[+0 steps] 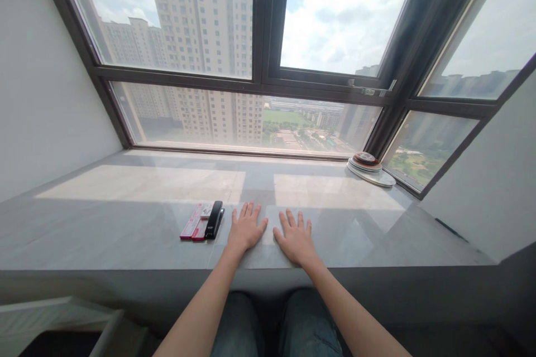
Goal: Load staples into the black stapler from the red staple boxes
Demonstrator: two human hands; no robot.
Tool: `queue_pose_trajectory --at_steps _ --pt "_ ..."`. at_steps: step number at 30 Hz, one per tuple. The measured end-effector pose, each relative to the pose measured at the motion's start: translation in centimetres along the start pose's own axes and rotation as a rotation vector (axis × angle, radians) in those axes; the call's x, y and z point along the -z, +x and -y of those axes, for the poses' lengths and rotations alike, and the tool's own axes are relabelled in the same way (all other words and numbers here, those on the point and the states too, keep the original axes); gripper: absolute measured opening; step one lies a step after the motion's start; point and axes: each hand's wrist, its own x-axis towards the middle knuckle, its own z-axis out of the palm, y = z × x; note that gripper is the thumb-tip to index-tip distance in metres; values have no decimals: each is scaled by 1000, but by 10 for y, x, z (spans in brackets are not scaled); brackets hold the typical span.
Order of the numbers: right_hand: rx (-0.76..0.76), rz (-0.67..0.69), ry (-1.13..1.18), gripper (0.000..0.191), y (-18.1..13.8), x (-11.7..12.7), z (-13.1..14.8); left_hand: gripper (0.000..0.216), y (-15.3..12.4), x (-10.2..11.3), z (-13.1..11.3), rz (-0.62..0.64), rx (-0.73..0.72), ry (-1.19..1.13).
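My left hand [247,227] lies palm down on the pale marble sill [125,240], fingers spread and holding nothing. Beside it, my right hand [295,237] rests flat in the same way, with a small gap between the two thumbs. Just left of my left hand is a black stapler [214,220], its long side pointing away from me. Against the stapler's left side lie flat red-and-white packets [194,223], partly covered by it; a small pale box [206,211] is among them.
A stack of round plates or discs [368,167] stands in the far right corner by the dark window frame [234,82]. A thin dark strip [451,230] lies along the right wall. Below the sill at left is a pale piece of furniture [54,315].
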Motion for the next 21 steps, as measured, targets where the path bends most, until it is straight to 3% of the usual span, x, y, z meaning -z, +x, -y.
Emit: queue_pose_trajectory --at_steps 17,21 --pt "2 -13 25 72 2 0 -1 63 -1 7 -4 -9 -13 -13" --pt "-4 1 12 71 2 0 -1 59 -14 12 -4 18 -71 -16"
